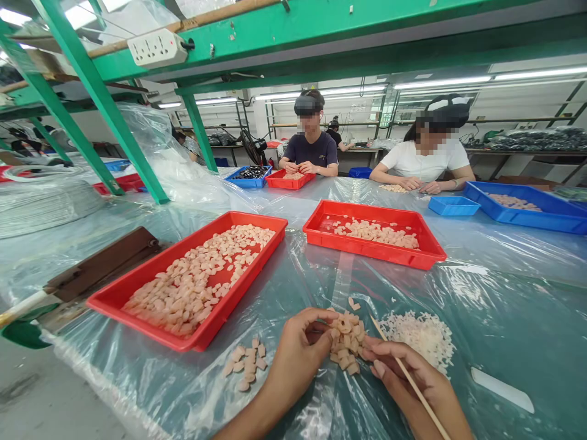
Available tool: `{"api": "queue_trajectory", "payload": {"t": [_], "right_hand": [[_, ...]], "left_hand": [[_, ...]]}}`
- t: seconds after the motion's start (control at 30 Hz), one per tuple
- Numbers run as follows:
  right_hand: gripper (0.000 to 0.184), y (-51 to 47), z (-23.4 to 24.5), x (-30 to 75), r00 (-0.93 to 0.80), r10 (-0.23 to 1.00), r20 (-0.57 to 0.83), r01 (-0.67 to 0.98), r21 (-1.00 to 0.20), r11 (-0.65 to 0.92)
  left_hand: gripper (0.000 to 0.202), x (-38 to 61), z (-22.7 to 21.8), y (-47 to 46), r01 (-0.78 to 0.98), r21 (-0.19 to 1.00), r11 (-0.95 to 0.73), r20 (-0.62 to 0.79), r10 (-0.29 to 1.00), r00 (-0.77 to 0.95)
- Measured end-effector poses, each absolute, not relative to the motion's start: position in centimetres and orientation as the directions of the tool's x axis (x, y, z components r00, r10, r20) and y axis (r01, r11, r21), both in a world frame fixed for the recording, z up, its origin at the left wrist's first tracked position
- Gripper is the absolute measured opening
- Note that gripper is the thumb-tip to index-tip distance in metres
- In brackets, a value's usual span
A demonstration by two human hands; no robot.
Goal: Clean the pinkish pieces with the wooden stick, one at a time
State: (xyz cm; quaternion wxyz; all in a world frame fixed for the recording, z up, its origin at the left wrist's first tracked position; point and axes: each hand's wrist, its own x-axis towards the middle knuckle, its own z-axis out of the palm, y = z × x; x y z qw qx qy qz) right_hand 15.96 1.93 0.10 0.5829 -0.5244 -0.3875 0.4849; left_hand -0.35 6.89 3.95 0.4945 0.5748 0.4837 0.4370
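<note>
Plastic sheeting (495, 293) covers the worktable; at bottom centre the left hand (298, 354) pinches one piece from a small pile of pinkish pieces (347, 343), while the right hand (413, 382) grips a thin wooden stick (403, 370) beside it. White scraps (422, 336) lie just right; red trays (192, 278) sit above.

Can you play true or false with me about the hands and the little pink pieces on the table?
1. The right hand holds a thin wooden stick. True.
2. The left hand is inside the big red tray. False: it touches the pile of pink pieces on the plastic sheet.
3. A heap of small white bits lies right of that pile. True.
4. The big red tray holds no pieces. False: it holds many pink pieces.
5. Two people sit across the table. True.
</note>
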Motion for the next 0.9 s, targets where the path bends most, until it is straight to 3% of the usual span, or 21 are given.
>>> {"api": "queue_trajectory", "payload": {"t": [0.17, 0.3, 0.43, 0.57, 0.9], "right_hand": [[0.015, 2.0, 0.1, 17.0, 0.253, 0.964, 0.077, 0.243, -0.97, 0.013], [0.014, 2.2, -0.4, 17.1, 0.113, 0.965, 0.238, 0.47, -0.868, 0.159], [0.016, 2.6, -1.0, 17.1, -0.052, 0.924, 0.378, 0.619, -0.714, 0.327], [0.015, 2.9, -1.2, 17.5, -0.171, 0.885, 0.434, 0.678, -0.6, 0.425], [0.017, 3.0, -0.9, 17.2, -0.207, 0.877, 0.434, 0.686, -0.575, 0.446]], "left_hand": [[0.02, -0.5, 3.7, 7.1, 0.221, 0.973, -0.071, 0.039, 0.989, 0.144], [0.031, -0.6, 3.5, 7.3, 0.327, 0.942, -0.076, 0.037, 0.992, 0.123], [0.026, -0.8, 3.3, 7.6, 0.445, 0.889, -0.106, 0.047, 0.989, 0.141], [0.022, -0.9, 3.6, 7.6, 0.52, 0.842, -0.143, 0.066, 0.984, 0.163], [0.021, -0.9, 4.0, 7.5, 0.589, 0.782, -0.205, 0.105, 0.974, 0.2]]}}
